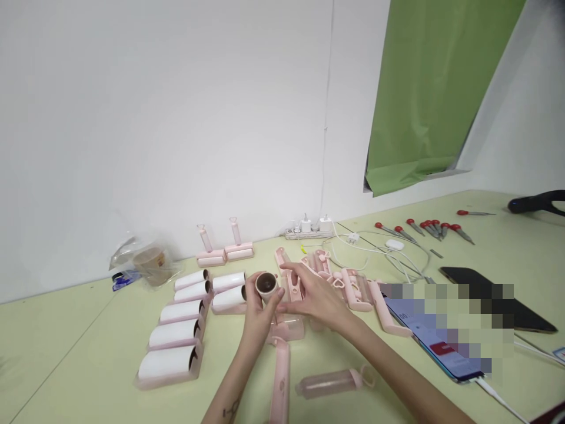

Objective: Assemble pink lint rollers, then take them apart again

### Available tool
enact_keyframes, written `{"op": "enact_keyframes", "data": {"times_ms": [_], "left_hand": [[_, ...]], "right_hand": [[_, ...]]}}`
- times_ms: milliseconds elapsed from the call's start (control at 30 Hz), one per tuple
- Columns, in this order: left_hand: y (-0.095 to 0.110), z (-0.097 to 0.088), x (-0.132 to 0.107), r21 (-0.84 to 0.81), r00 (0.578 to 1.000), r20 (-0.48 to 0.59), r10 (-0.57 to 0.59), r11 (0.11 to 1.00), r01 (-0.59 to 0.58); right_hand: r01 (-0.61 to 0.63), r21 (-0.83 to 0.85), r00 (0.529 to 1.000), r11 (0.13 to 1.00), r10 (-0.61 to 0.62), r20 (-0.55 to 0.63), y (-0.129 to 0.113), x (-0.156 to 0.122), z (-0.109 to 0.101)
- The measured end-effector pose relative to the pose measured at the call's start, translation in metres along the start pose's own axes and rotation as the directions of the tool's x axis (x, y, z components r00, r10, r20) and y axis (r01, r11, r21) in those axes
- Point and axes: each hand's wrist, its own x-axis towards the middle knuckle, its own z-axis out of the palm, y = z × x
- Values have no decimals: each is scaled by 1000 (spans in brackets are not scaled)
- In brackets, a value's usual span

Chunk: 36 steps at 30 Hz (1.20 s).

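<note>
My left hand [257,309] is wrapped round a white lint roller roll [266,284], whose dark brown hollow core faces me. Just right of the roll, my right hand [315,294] has its thumb and fingers apart. Its thumb tip comes close to my left thumb; I cannot tell whether they touch. Beyond and beneath the hands lie pink lint roller parts. Nearer to me are a long pink roller cover [279,383] and a translucent handle [329,384] with a loop at its end. Left of my left hand, several white rolls [170,362] rest in pink holders.
Two lint rollers [239,252] stand by the wall, near a power strip [309,233] with white cables. A plastic bag [152,264] lies at left. Several red-tipped tools [435,228], a phone [436,335] and a black tablet-like slab [494,294] are on the right.
</note>
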Motion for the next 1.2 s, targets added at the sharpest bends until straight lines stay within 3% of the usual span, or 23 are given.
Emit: {"op": "enact_keyframes", "data": {"times_ms": [100, 233, 300, 367, 400, 467, 533, 633, 733, 833, 900, 967, 1033, 1200], "left_hand": [[22, 3, 11, -51, 998, 62, 12, 999, -9], [64, 0, 19, -104, 991, 40, 130, 987, -125], [78, -7, 21, -66, 977, -16, 215, 974, -215], [79, -15, 20, 82, 965, -8, 260, 962, -259], [75, -18, 19, 190, 967, 56, 247, 949, -253], [58, -21, 14, 414, 945, 292, 148, 871, -264], [36, -18, 9, 587, 855, 519, -4, 728, -353], [6, -7, 2, 686, 735, 661, -149, 517, -512], [-6, -2, -1, 690, 705, 690, -164, 444, -572], [-2, -10, -2, 715, 719, 671, -181, 413, -564], [6, -19, -4, 735, 731, 650, -209, 419, -534], [13, -29, -9, 753, 750, 620, -232, 443, -486], [19, -38, -16, 769, 771, 589, -242, 461, -443], [22, -44, -38, 795, 833, 516, -199, 474, -379]], "right_hand": [[57, 191, 997, 980, -65, 34, 11, 0, 18], [2, 443, 997, 896, -35, 67, 18, 5, 40], [-4, 542, 1000, 840, 14, -14, 19, 7, 38], [33, 676, 979, 736, 113, -170, 19, 8, 25], [62, 739, 954, 671, 177, -241, 18, 8, 16], [108, 805, 906, 583, 276, -322, 17, 5, -3], [121, 811, 887, 573, 304, -348, 16, 0, -19], [91, 772, 900, 629, 281, -335, 17, -12, -29], [22, 675, 929, 737, 235, -287, 21, -27, -31], [-27, 414, 980, 910, 106, -171, 23, -43, -34], [16, 203, 999, 979, -26, 47, 23, -55, -35], [115, 34, 952, 993, -120, 280, 24, -68, -30], [199, -101, 900, 975, -141, 412, 30, -82, -19], [277, -242, 879, 930, -143, 455, 41, -97, 6]]}}
